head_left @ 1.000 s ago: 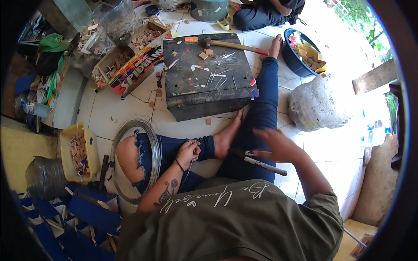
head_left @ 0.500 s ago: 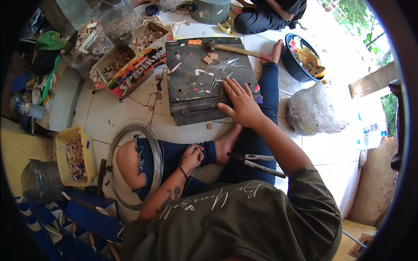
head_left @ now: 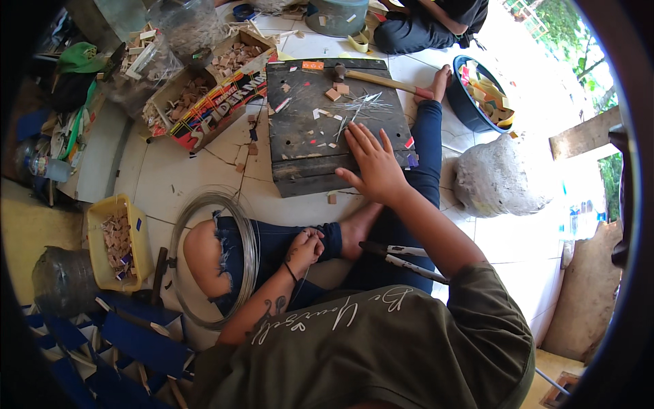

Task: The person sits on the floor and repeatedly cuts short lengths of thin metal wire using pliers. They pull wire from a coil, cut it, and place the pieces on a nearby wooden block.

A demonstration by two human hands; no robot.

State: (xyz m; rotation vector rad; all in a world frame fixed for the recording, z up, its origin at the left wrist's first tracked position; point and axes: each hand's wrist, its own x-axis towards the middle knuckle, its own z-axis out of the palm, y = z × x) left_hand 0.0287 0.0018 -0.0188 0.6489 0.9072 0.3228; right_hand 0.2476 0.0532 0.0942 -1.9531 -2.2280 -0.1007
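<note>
My right hand (head_left: pixel 375 170) lies flat with fingers spread on the near right part of a dark wooden block (head_left: pixel 306 153). Its fingertips are beside a loose heap of short thin wire pieces (head_left: pixel 361 103). Low over my bent left leg, my left hand (head_left: pixel 306 247) is closed, pinching a thin wire that trails back toward my wrist. A big coil of wire (head_left: pixel 178 262) rings my left knee. Pliers with worn white handles (head_left: pixel 402 249) rest on my right thigh. A hammer (head_left: pixel 381 80) lies along the block's far edge, near two small wooden pieces (head_left: pixel 336 91).
To the left stand a cardboard box (head_left: pixel 225 105) of wood pieces and a yellow tub (head_left: pixel 143 245) of small blocks. Blue-covered pieces (head_left: pixel 146 337) pile at lower left. A dark basin (head_left: pixel 470 121) and a grey wrapped bundle (head_left: pixel 501 176) are at right. Another person (head_left: pixel 415 31) sits beyond.
My right hand has slid slightly left across the block. My left hand stays closed in nearly the same place. The whole view has shifted a little.
</note>
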